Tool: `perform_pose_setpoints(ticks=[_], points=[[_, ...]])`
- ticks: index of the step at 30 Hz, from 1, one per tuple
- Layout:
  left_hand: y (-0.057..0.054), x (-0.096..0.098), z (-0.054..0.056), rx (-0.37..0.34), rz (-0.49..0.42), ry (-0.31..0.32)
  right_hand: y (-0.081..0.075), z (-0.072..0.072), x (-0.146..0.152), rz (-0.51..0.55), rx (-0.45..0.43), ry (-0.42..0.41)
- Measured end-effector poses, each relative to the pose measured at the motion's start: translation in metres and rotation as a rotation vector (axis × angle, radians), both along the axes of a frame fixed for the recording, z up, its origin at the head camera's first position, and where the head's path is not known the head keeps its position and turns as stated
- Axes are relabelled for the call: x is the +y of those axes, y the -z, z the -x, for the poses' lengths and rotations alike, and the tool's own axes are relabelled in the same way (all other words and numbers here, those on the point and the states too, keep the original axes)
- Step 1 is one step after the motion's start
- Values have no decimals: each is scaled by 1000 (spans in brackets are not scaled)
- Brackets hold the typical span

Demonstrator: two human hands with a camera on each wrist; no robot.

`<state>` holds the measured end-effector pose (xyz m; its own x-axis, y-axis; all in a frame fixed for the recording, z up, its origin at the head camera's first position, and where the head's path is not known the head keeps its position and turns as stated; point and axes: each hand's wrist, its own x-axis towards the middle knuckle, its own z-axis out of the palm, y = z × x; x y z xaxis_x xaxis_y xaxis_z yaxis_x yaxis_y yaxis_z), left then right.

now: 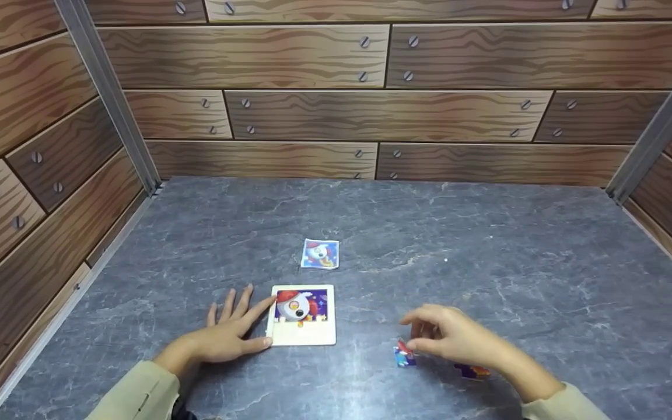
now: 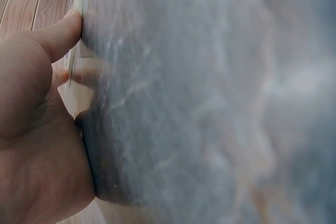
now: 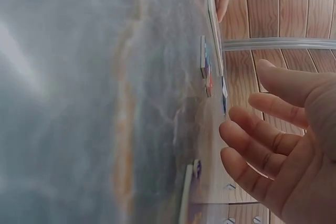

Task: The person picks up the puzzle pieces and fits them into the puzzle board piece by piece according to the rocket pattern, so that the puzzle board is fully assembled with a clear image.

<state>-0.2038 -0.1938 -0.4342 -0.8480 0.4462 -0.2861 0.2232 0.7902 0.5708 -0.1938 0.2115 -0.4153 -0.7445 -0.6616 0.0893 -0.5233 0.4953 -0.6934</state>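
Observation:
My left hand [image 1: 225, 337] rests on the table with its fingers spread. Its thumb and index finger touch the left side of a cream puzzle board [image 1: 329, 335]. Joined puzzle pieces [image 1: 296, 306] fill the board's upper part with a white cartoon character in a red hat; pale backing shows below. My right hand [image 1: 452, 333] hovers over a loose puzzle piece [image 1: 404, 357] in red, blue and purple. In the right wrist view its loosely bent fingers [image 3: 252, 145] hold nothing and stand apart from that piece [image 3: 203, 59]. Another purple-and-orange piece [image 1: 473, 371] lies partly hidden under the right wrist.
Behind the board lies a small picture card [image 1: 320, 254] with a similar character. The grey marbled table [image 1: 487, 262] is bounded by wood-patterned walls [image 1: 388, 116] at the back and both sides, with metal strips [image 1: 120, 111] at the corners.

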Motion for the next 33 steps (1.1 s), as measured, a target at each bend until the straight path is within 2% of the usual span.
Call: perform_pose_setpoints(ticks=[4,9,18,33], points=[[0,0,0,-4,1,-4,3,-3,3,-37,40,-16],[0,0,1,-10,5,0,5,-6,4,-102,79,10],[1,0,1,-3,13,-5,4,-8,2,-200,-11,26],[0,1,-1,-6,-4,-3,7,-6,-3,-199,-5,43]])
